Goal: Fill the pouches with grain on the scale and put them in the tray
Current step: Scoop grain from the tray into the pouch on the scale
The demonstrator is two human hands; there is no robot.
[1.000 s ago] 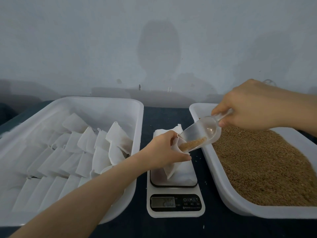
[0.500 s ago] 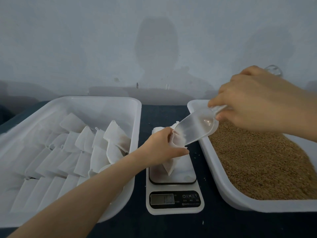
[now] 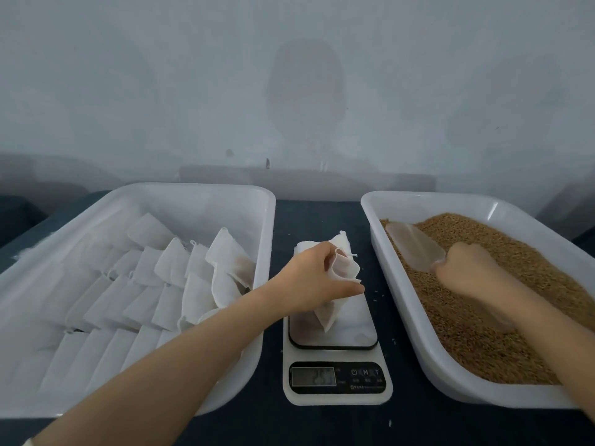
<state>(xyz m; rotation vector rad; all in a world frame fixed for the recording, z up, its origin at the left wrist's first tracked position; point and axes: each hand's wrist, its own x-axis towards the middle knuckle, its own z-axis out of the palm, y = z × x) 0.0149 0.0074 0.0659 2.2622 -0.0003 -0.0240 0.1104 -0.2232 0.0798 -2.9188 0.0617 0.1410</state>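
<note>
My left hand [image 3: 314, 278] pinches the open mouth of a white cloth pouch [image 3: 344, 273] that stands on the white kitchen scale [image 3: 336, 375]. More white pouches lie under it on the scale's platform. My right hand [image 3: 467, 268] grips the handle of a clear plastic scoop [image 3: 413, 246], which lies on the brown grain [image 3: 502, 294] in the right white tray [image 3: 415, 317]. The left white tray [image 3: 264, 239] holds several white pouches [image 3: 167, 278] in rows.
Both trays and the scale sit on a dark tabletop [image 3: 318, 217] against a pale wall. A few loose grains lie on the table next to the scale. The scale's display is lit, its digits too blurred to read.
My right hand has carried the scoop from the pouch's mouth down to the right onto the grain in the right tray. The left hand has kept its hold on the pouch.
</note>
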